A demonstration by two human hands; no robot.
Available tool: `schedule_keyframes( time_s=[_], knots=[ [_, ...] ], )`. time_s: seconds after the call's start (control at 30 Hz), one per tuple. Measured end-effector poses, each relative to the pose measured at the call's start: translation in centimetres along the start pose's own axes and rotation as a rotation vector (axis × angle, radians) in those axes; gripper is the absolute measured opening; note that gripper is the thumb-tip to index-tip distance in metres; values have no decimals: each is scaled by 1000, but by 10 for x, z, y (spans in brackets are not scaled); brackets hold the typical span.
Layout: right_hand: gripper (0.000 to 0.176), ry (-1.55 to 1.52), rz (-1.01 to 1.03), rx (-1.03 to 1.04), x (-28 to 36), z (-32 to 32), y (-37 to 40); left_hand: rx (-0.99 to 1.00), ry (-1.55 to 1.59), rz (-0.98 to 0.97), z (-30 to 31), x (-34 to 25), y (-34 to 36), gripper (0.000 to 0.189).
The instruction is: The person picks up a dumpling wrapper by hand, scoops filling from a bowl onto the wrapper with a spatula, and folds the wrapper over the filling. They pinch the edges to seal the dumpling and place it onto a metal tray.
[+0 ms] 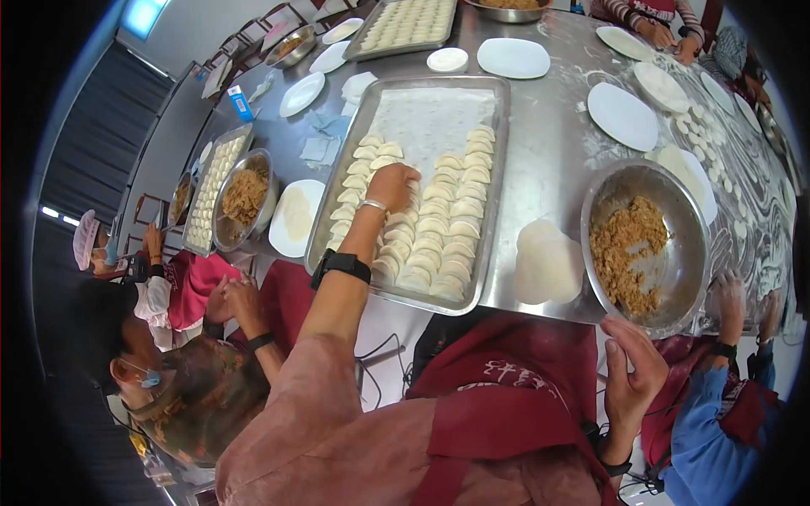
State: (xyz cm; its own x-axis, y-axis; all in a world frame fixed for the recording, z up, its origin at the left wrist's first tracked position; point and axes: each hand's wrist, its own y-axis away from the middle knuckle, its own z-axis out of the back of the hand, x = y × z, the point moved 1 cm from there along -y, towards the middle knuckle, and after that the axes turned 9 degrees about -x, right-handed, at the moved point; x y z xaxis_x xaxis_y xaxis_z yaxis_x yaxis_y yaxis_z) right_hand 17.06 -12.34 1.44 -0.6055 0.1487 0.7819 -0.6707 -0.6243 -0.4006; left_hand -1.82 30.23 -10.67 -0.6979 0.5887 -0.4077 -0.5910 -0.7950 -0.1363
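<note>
My left hand (394,186) reaches over the metal tray (504,169), its fingers curled down at the top of a middle row of dumplings (434,226). What the fingertips hold, if anything, is hidden beneath the hand. The folded dumplings lie in several overlapping rows on a white lining. My right hand (634,367) hovers off the table's front edge, fingers stretched and thumb apart, with nothing in it. Just beyond it stands a steel bowl (688,287) of brown minced filling (626,253). Left of that bowl lies a stack of round dough wrappers (547,263).
Farther trays of dumplings (403,25) (221,185) stand at the back and left. Another filling bowl (245,200) and white plates (513,58) share the table. Flour and dough pieces (707,143) cover the right side. Co-workers (181,379) (717,413) sit close on both sides.
</note>
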Motion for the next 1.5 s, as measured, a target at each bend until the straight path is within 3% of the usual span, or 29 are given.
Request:
schedule_keyframes(
  time_s=[0.17, 0.23, 0.27, 0.33, 0.4, 0.43, 0.5, 0.57, 0.63, 0.7, 0.77, 0.97, 1.2, 1.33, 1.5],
  knots=[
    [17, -2, -3, -9, -2, 2, 1, -14, -60, -75, -4, 5, 3, 37],
    [17, 7, 23, -8, -4, 2, 0, 1, -217, -244, -6, 5, 3, 37],
    [18, 18, 48, -9, -5, 4, 1, 9, -240, -241, -5, 4, 4, 37],
    [19, 29, 15, -14, -5, 8, 1, 83, -128, -192, -13, 22, -2, 41],
    [18, 4, -40, -32, -5, 11, 4, 38, -144, -296, -6, 17, 1, 43],
    [18, 27, -48, -41, -5, 14, 4, -6, -148, -141, -2, 3, 4, 43],
    [18, -3, -25, -73, -6, 18, 5, -267, -30, -224, 9, -27, 19, 42],
    [16, -39, -83, -106, -10, 19, 9, -280, 368, -136, 22, -86, 40, 35],
    [15, -52, -53, -146, -11, 21, 7, -138, 564, -185, 25, -141, 68, 32],
    [15, -61, -75, -148, -14, 19, 7, -35, 427, -374, 16, -184, 94, 35],
    [15, -69, -98, -158, -17, 20, 7, -57, 366, -505, -18, -204, 108, 33],
    [15, 5, -24, -214, -25, 40, 11, 32, 196, -461, -68, -233, 103, 31],
    [14, 90, -225, -366, -51, 66, 25, 55, 111, -438, -72, -238, 94, 30],
    [16, 93, -213, -358, -60, 70, 27, 7, 220, -416, -70, -243, 96, 22],
    [35, 281, -24, -85, -57, 63, 19, 0, 220, -409, -72, -244, 99, 22]
  ],
)
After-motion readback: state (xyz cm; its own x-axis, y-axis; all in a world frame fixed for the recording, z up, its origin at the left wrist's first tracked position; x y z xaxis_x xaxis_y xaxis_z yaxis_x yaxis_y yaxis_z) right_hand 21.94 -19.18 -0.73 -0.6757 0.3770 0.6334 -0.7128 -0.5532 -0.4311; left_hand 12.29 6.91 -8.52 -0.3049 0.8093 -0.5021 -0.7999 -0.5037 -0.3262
